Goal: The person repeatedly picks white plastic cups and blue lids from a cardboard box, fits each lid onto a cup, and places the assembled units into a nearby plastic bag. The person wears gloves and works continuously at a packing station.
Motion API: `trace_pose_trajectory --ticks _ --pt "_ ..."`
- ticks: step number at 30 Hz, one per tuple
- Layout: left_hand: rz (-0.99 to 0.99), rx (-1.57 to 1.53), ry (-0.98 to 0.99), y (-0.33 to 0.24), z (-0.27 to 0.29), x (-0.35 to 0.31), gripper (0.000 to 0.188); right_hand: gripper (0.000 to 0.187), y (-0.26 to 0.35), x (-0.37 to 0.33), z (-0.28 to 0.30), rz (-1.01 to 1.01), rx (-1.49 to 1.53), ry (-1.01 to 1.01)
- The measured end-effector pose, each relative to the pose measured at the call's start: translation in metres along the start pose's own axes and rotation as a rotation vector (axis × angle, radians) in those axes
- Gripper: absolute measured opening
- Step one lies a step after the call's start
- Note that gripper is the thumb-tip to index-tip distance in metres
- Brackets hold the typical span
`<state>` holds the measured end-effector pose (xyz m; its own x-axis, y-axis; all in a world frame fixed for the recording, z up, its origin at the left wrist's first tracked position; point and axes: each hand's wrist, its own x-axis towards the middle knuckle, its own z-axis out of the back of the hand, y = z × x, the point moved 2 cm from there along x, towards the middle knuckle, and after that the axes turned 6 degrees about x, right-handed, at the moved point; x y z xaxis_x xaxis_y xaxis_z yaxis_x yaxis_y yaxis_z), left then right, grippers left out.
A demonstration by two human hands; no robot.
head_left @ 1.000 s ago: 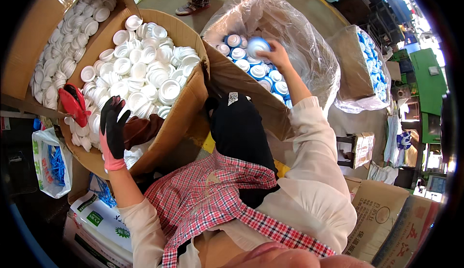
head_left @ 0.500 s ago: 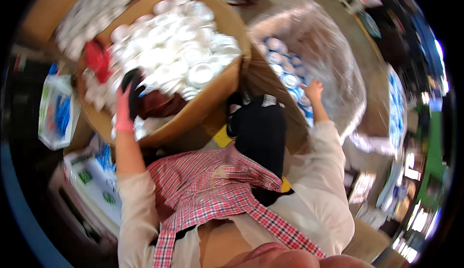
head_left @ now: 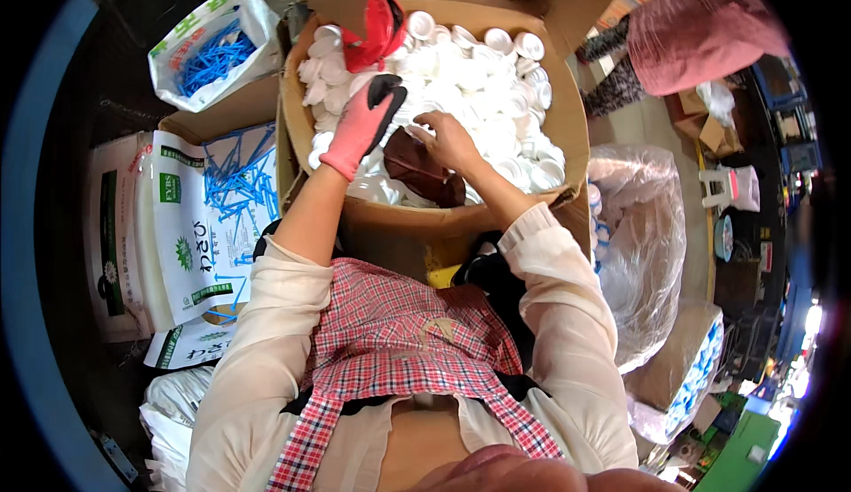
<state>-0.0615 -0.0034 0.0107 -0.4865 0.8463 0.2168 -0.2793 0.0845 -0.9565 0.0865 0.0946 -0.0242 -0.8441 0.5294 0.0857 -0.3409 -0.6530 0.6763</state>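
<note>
A pink glove with black fingers covers my left hand (head_left: 362, 128), which is over the heap of white round plastic caps (head_left: 461, 66) in a cardboard box (head_left: 567, 93). Its fingers are curled together; what they hold, if anything, is hidden. Close to its right is my bare right hand (head_left: 450, 144), thumb and fingers bent toward each other above the caps. Whether a cap is between them I cannot make out. Below both hands a dark brown crumpled piece, like cloth or a bag (head_left: 424, 171), lies on the caps. Beyond the left hand sits a red plastic bag (head_left: 377, 33).
Blue plastic sticks fill a white bag (head_left: 168, 75) at far left, and more lie on a printed white sheet (head_left: 182, 226). To the right stands a plastic-lined box (head_left: 647, 253) with blue-and-white pieces. A person in a pink top (head_left: 691, 35) is at far right.
My right hand has come from the plastic-lined box on the right to the white caps, beside my left hand. The view has turned to the left. A person now shows at far right.
</note>
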Motion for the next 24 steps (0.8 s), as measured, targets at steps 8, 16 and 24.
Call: trace_pose_trajectory --ticks 8,16,24 --pt "0.060 0.001 0.069 0.011 0.012 -0.007 0.035 0.049 -0.001 -0.022 -0.004 -0.254 0.248 0.135" --pt "0.828 -0.588 0.382 0.010 -0.029 -0.031 0.071 0.034 0.002 -0.042 0.064 0.009 0.572 -0.340" --pt "0.184 -0.392 0.145 -0.008 -0.027 -0.029 0.042 0.046 0.037 -0.068 0.049 0.220 0.494 0.042"
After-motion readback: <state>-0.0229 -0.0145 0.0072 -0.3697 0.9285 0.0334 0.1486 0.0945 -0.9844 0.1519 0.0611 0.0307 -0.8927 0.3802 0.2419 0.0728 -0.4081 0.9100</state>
